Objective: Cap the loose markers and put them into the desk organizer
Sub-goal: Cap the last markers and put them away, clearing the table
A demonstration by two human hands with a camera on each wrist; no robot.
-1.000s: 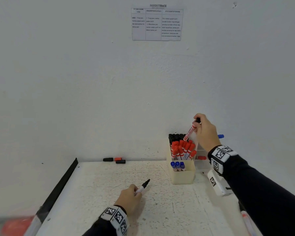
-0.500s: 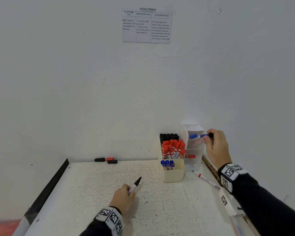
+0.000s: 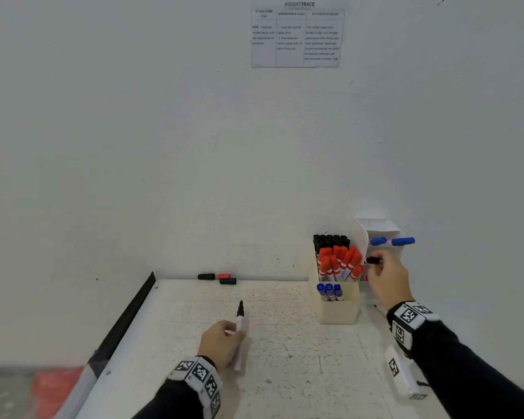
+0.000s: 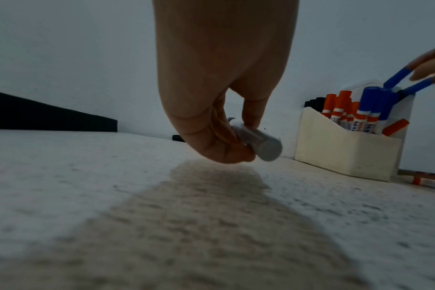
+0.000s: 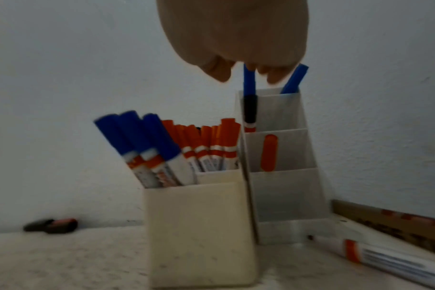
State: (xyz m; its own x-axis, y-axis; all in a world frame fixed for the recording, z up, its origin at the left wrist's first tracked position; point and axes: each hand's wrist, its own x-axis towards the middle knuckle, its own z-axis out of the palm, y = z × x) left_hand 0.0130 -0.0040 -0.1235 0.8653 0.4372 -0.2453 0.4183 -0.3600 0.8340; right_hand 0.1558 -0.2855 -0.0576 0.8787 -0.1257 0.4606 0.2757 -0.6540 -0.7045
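My left hand [image 3: 235, 329] rests low over the table and grips an uncapped marker [image 3: 239, 320] with its black tip pointing away from me. The left wrist view shows that marker's grey rear end [image 4: 266, 145] under the curled fingers [image 4: 251, 117]. My right hand [image 3: 378, 264] hovers at the clear organizer [image 3: 375, 228]. A black-capped marker [image 5: 250, 111] stands in its upper compartment, just below my loosely curled fingertips [image 5: 273, 76], which hold nothing. Beside it, the cream organizer [image 3: 339, 309] holds black, red and blue capped markers.
Three loose caps [image 3: 218, 278] lie by the wall at the back of the table. An uncapped red-banded marker [image 5: 385, 257] lies on the table right of the organizers. Blue markers [image 3: 403, 241] stick out of the clear organizer, and a red cap [image 5: 269, 153] sits in its middle compartment.
My right hand carried the black-capped marker from above the cream organizer to the clear one, lowered it in and let go. The left hand turned its marker slightly.
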